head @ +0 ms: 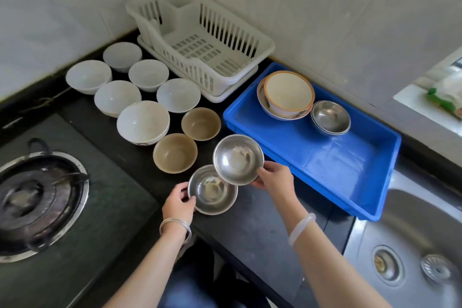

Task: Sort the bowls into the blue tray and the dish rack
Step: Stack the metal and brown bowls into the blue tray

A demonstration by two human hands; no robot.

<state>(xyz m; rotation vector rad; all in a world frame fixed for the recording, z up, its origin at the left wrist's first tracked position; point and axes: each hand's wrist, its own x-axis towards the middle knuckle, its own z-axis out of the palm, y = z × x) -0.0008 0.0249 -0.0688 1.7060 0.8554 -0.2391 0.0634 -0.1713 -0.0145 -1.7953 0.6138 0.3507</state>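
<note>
My right hand (273, 177) grips the near rim of a steel bowl (237, 159) lifted above the counter. My left hand (178, 204) pinches the left rim of a second steel bowl (212, 190), partly under the first. The blue tray (325, 165) on the right holds nested patterned bowls (287, 92) and stacked steel bowls (330, 117) at its far end. The white dish rack (200, 40) behind it stands empty. Several white bowls (142, 122) and two tan bowls (175, 152) sit on the dark counter to the left.
A gas burner (37, 197) lies at the left. A steel sink (412, 245) with a drain sits at the lower right, past the tray. Tiled walls close the back, and a window sill (432, 107) is at the far right.
</note>
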